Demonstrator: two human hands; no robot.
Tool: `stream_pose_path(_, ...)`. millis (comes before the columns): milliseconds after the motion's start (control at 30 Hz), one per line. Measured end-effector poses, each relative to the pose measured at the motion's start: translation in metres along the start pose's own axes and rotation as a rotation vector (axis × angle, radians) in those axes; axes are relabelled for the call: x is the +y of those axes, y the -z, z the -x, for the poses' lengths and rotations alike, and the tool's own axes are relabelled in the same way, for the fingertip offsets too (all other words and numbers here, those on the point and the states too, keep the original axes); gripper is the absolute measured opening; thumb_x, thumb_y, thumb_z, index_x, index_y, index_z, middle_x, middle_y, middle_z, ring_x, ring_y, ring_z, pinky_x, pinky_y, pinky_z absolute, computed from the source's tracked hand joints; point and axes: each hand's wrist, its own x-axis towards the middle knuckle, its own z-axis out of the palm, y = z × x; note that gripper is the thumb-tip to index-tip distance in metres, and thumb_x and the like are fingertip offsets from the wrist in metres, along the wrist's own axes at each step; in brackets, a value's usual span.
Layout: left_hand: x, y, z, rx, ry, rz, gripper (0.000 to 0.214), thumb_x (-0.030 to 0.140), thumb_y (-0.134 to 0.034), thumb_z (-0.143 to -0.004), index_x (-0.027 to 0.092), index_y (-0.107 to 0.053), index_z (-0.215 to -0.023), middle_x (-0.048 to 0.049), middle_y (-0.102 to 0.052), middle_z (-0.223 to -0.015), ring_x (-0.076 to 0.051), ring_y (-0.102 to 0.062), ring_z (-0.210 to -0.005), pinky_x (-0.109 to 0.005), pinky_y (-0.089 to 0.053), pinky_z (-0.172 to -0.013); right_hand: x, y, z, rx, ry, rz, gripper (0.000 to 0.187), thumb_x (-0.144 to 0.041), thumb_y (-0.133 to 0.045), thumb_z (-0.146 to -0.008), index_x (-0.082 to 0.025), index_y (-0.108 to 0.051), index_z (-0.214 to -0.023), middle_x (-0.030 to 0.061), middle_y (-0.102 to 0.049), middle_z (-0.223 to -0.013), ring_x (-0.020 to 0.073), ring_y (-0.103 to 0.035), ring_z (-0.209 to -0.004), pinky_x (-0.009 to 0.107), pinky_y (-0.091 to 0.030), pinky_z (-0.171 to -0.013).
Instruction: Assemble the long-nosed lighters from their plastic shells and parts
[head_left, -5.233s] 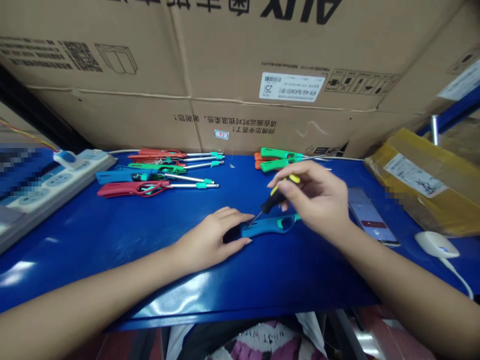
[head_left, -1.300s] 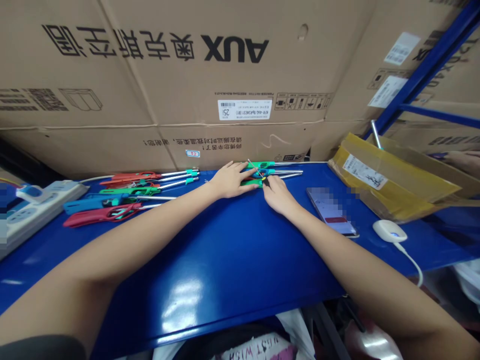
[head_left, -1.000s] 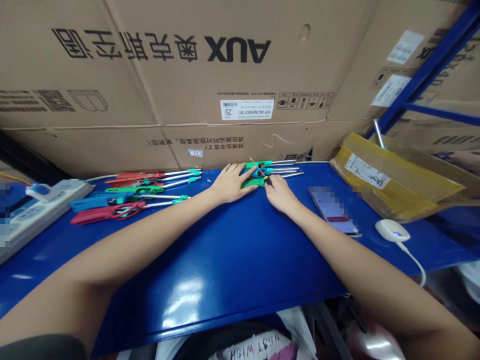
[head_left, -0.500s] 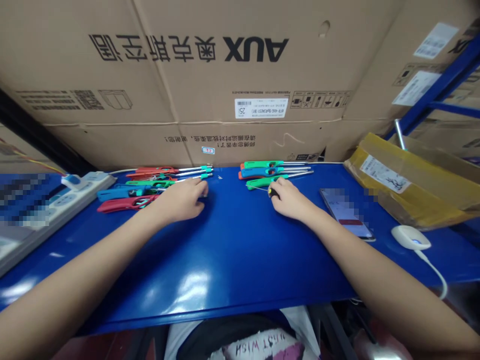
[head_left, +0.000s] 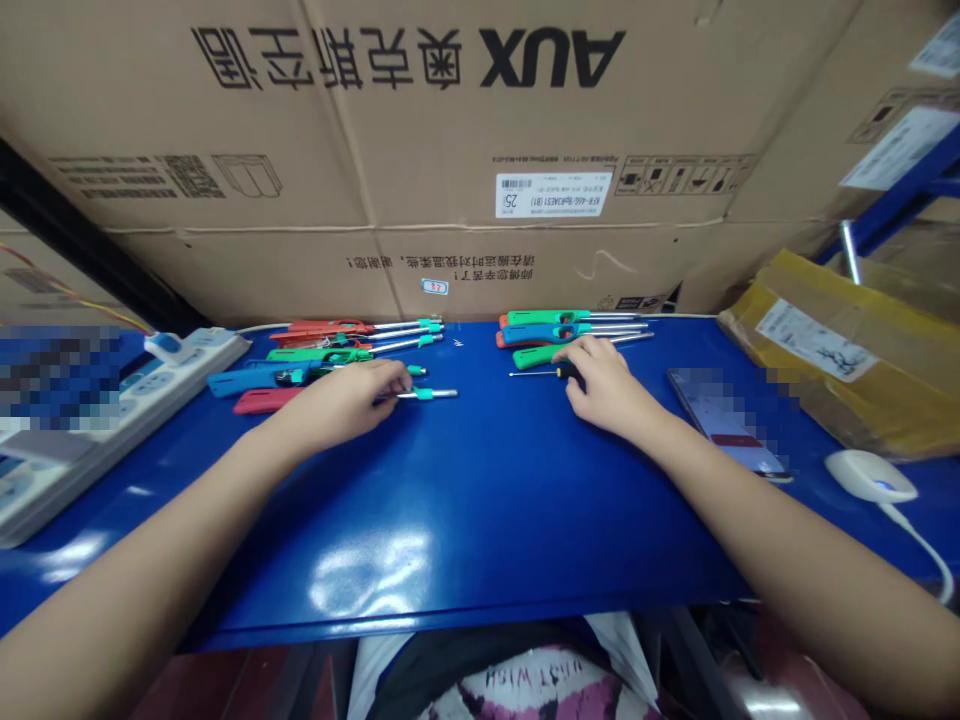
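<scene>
My left hand is closed over the red long-nosed lighter, whose metal tube and teal tip stick out to its right. That lighter lies at the front of a left pile of red, green and blue lighters. My right hand rests on the blue table, fingers curled round a small screwdriver whose thin shaft points left. Just behind it lies a stack of green, blue and orange lighters.
Large cardboard boxes wall off the back of the table. A white power strip sits at the left. A phone, a white mouse-like device with its cable and a yellow-taped parcel lie at the right.
My left hand left the right stack, crossed to the left pile and closed on the red lighter, drawing it forward. My right hand drew back slightly with the screwdriver, now lying flat.
</scene>
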Motion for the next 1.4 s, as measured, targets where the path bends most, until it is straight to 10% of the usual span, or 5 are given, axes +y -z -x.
stream_pose_path(267,0.056,0.006,0.011,0.092,-0.402,0.17,0.039,0.029,-0.056,-0.097,0.024,-0.055,-0.136,-0.0079,-0.065,-0.131,-0.022,-0.061,-0.121,-0.037,-0.047,-0.108,-0.051,0.016,0.014,-0.216,0.335,-0.201,0.024,-0.04,-0.058,-0.098,-0.023,-0.063,-0.114,0.008,-0.067,-0.116,0.0265,-0.057,-0.113,0.044,-0.044,-0.099)
stream_pose_path(633,0.019,0.027,0.014,-0.205,-0.107,0.019,0.042,0.025,-0.064,-0.072,0.019,-0.063,-0.113,-0.009,-0.068,-0.106,-0.029,-0.066,-0.093,-0.038,-0.052,-0.08,-0.041,0.035,0.016,-0.516,0.271,-0.044,0.01,-0.018,-0.053,-0.094,-0.021,-0.06,-0.101,0.0042,-0.068,-0.096,0.0214,-0.062,-0.085,0.036,-0.044,-0.075)
stream_pose_path(933,0.056,-0.003,0.011,-0.152,-0.308,0.479,0.045,0.031,-0.065,-0.094,0.023,-0.057,-0.138,-0.0068,-0.065,-0.126,-0.02,-0.063,-0.113,-0.03,-0.048,-0.1,-0.05,0.031,0.022,-0.442,0.37,-0.032,0.045,-0.025,-0.059,-0.089,-0.018,-0.058,-0.134,0.0127,-0.062,-0.125,0.0296,-0.059,-0.111,0.046,-0.047,-0.096)
stream_pose_path(1400,0.067,-0.016,0.012,0.161,-0.289,0.53,0.033,0.025,-0.059,-0.099,0.018,-0.062,-0.131,-0.007,-0.072,-0.116,-0.016,-0.07,-0.101,-0.024,-0.054,-0.088,-0.054,0.015,0.018,-0.211,0.445,-0.157,0.022,-0.031,-0.048,-0.105,-0.018,-0.066,-0.102,0.006,-0.07,-0.094,0.0213,-0.059,-0.088,0.035,-0.042,-0.081)
